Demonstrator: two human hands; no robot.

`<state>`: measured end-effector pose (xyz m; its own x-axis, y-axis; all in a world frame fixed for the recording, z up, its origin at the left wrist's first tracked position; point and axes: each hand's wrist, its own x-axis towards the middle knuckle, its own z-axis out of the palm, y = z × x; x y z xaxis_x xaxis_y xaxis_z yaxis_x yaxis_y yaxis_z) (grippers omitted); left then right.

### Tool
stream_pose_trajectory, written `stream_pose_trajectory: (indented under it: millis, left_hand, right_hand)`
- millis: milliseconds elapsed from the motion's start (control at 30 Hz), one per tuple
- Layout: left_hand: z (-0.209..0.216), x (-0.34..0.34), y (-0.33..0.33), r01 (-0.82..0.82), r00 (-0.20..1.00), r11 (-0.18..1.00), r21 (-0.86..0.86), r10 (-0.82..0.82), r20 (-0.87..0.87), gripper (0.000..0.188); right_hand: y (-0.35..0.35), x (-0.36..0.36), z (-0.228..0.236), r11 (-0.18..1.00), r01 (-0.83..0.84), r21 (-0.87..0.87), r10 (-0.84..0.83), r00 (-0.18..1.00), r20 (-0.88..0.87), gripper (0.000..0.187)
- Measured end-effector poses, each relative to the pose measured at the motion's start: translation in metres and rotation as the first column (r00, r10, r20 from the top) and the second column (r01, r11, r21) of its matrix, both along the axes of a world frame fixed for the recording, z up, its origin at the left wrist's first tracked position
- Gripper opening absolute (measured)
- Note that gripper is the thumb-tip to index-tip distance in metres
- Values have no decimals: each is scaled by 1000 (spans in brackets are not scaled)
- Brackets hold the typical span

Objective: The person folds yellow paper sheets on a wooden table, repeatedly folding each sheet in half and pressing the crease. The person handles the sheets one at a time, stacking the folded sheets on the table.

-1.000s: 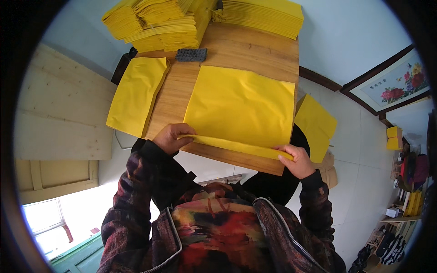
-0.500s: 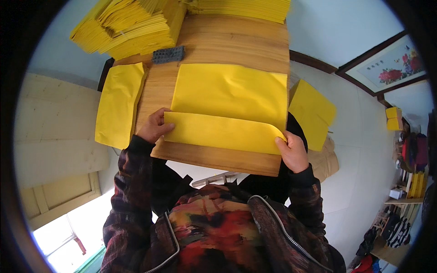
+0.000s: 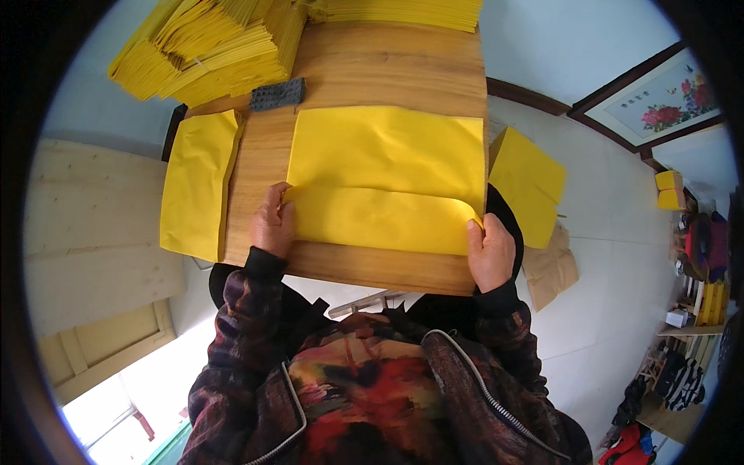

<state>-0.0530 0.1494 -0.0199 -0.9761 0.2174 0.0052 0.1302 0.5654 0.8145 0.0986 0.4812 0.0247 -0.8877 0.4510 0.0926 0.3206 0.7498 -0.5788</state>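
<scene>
A large yellow sheet lies on the wooden table in front of me, its near part doubled over into a long flap. My left hand grips the flap's left end, fingers curled at the edge. At the other end, my right hand pinches the near right corner, thumb on top and the fingers partly hidden. There the flap curves up slightly, while its left side lies flatter, about even with the sheet's left edge.
Another yellow stack of sheets hangs over the table's left edge. Thick yellow bundles stand at the far left, near a dark grey ridged block. Beyond the right edge sit a yellow stack and brown paper.
My left hand has shifted right, bringing the flap's left end from jutting outward to roughly in line with the sheet's edge. My right hand keeps its pinch on the corner.
</scene>
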Motion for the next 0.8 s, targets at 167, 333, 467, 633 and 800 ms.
stream_pose_trajectory:
  millis: [167,333,467,633,800]
  left_hand:
    - [6,0,5,-39,988,995,-88,25,-156,30]
    - [2,-2,3,-33,989,994,-108,16,-149,32]
    - [-6,-4,4,-74,989,994,-86,62,-135,37]
    - [-4,-2,4,-68,993,994,-81,60,-102,38]
    - [3,1,4,-43,996,986,-160,30,-83,38]
  right_hand:
    - [-1,-2,-1,992,13,128,-29,992,122,23]
    - [1,-9,-1,987,3,159,-24,991,130,26]
    - [2,-10,-5,982,34,188,-67,983,172,26]
    - [2,-12,-9,977,82,199,-115,981,159,26]
    - [1,-14,-11,970,120,212,-155,975,158,25]
